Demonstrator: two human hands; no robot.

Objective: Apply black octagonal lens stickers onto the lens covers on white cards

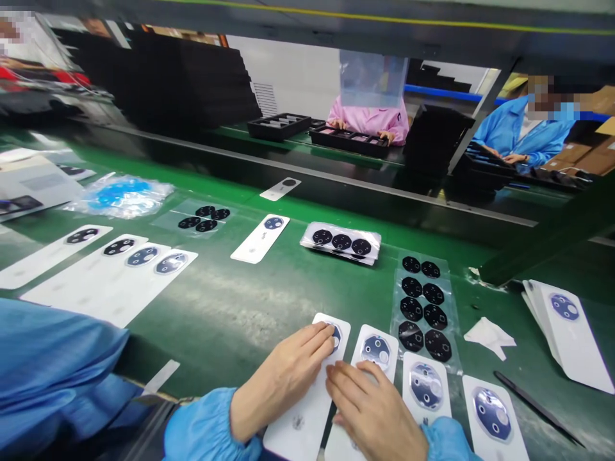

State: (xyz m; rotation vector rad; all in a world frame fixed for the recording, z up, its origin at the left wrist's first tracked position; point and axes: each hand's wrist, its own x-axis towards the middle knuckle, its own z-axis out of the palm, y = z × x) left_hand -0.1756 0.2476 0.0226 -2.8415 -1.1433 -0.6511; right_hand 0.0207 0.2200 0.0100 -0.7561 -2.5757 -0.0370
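White phone-shaped panels lie in a row before me, each with a round dark camera patch near its top. My left hand point(291, 362) rests on the leftmost panel point(300, 413), fingers stretched out and touching its patch, which they partly cover. Beside it, my right hand point(372, 413) lies over the second panel point(364, 336), its fingers extended toward the left panel's edge. Neither hand grips anything that I can see. Further right are a third panel point(426, 355) and a fourth panel point(502, 442). Behind them lies a clear sheet of black round stickers point(423, 310).
Dark tweezers point(538, 408), a crumpled white scrap point(490, 336) and stacked panels point(571, 339) are at right. A sticker stack point(341, 243) and a plastic bag point(122, 195) sit further back. A blue sleeve point(52, 378) is at left. Two people work across the bench.
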